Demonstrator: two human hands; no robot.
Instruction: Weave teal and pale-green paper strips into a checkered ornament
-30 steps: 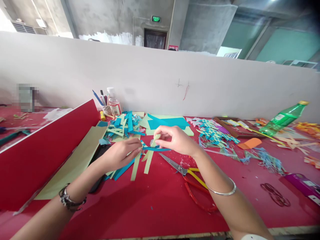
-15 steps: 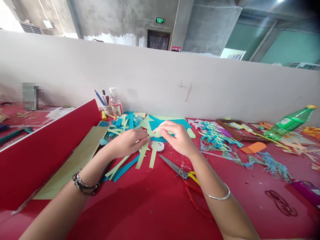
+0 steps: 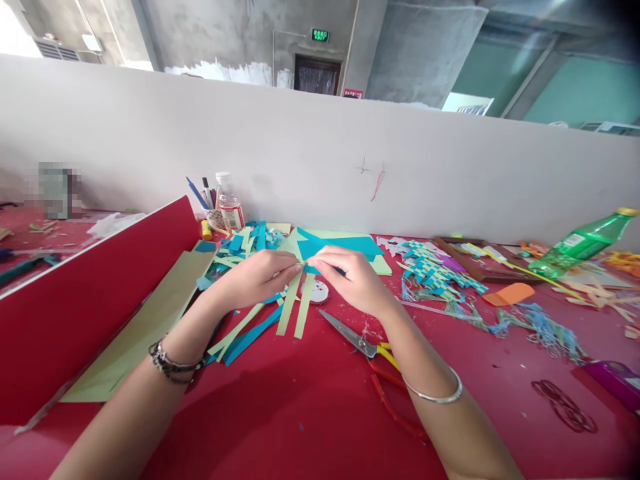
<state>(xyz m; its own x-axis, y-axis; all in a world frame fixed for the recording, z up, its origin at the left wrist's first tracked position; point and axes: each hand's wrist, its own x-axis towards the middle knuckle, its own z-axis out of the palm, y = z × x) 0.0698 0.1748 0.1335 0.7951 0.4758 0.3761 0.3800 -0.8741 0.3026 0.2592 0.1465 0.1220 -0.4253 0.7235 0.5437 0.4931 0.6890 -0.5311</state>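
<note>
Both hands meet over the middle of the red table. My left hand point(image 3: 263, 277) pinches the upper end of pale green paper strips point(image 3: 289, 308), whose two tails hang down toward me. Fingers of my right hand point(image 3: 350, 273) close on the same strips, where a bit of blue paper also shows; the exact fold between the fingertips is hidden. Just below the fingers lies a round white disc point(image 3: 317, 291). Scissors point(image 3: 360, 343) with red and yellow handles rest open under my right forearm. Loose green and blue strips point(image 3: 253, 337) lie beside my left wrist.
Cut paper scraps point(image 3: 250, 243) pile up behind my left hand, near a plastic bottle point(image 3: 230, 205) and pen cup point(image 3: 214, 217). Blue sheets point(image 3: 345, 248) lie at the back. Woven paper pieces point(image 3: 430, 270) and a tilted green bottle point(image 3: 583, 243) are right. A red panel point(image 3: 115, 287) stands left.
The two green tails have drawn closer together and swung slightly. Both hands have turned a little, and the green piece between the fingers now shows less.
</note>
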